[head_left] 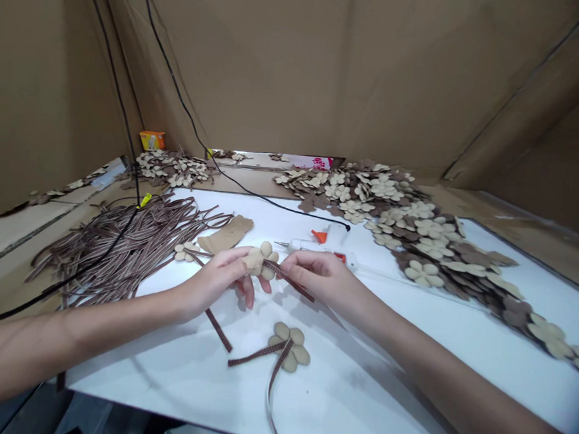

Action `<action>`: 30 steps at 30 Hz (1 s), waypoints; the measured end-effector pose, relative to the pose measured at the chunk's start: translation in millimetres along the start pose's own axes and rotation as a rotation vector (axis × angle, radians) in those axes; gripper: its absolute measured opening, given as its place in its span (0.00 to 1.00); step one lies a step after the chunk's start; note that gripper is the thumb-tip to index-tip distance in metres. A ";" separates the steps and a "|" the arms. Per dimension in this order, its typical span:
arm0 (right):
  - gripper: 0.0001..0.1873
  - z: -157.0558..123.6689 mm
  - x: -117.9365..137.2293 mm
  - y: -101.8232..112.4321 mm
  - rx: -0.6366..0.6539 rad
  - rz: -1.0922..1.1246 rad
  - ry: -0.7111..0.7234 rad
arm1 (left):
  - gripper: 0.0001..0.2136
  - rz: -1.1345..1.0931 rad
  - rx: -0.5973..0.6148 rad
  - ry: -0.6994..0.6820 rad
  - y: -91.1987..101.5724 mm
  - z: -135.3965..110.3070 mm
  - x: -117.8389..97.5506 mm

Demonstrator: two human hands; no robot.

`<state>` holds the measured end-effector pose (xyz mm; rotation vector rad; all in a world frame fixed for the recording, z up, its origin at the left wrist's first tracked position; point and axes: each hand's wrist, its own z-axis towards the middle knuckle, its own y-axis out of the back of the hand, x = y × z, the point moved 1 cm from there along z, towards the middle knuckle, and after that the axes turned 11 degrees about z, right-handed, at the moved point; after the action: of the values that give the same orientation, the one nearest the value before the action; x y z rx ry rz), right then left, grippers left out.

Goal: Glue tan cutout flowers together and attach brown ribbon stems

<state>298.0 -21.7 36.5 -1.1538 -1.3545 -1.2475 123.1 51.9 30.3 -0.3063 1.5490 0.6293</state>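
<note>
Pinching a beige cutout flower (256, 261) in left-hand fingers (231, 258), a brown ribbon strip (285, 277) in right-hand fingers (297, 261), above the white table (356, 389); one ribboned flower (288, 347) lying done, heaped flowers (395, 212) and loose strips (121, 250) remaining.

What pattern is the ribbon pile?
Brown-and-pale lengthwise stripes on the ribbon pile, best in the head view.

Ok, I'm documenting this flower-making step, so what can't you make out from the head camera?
Head view:
- Where the brown checked ribbon meets the tan flower cutout: hidden by the fingers of the left hand and right hand.
- Label on the yellow-orange box: too small.
- Pink printed packet: cut off by the cardboard wall.
</note>
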 end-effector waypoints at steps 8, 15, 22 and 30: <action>0.20 0.0 0.9 -1.3 -0.010 0.012 -0.015 | 0.16 0.033 -0.075 0.021 1.5 2.3 1.6; 0.19 -0.9 2.1 -2.0 -0.020 0.025 -0.032 | 0.18 0.034 -0.073 -0.021 3.2 3.2 5.8; 0.14 0.4 -3.0 -0.5 -0.015 0.035 -0.020 | 0.10 0.000 -0.241 0.014 3.9 6.3 5.3; 0.14 0.9 -2.4 -2.2 -0.014 0.032 -0.022 | 0.09 0.075 -0.282 -0.055 6.7 7.7 4.5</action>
<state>296.1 -21.0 33.8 -1.1978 -1.3401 -1.2263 125.4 62.5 27.5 -0.4406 1.4239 0.9101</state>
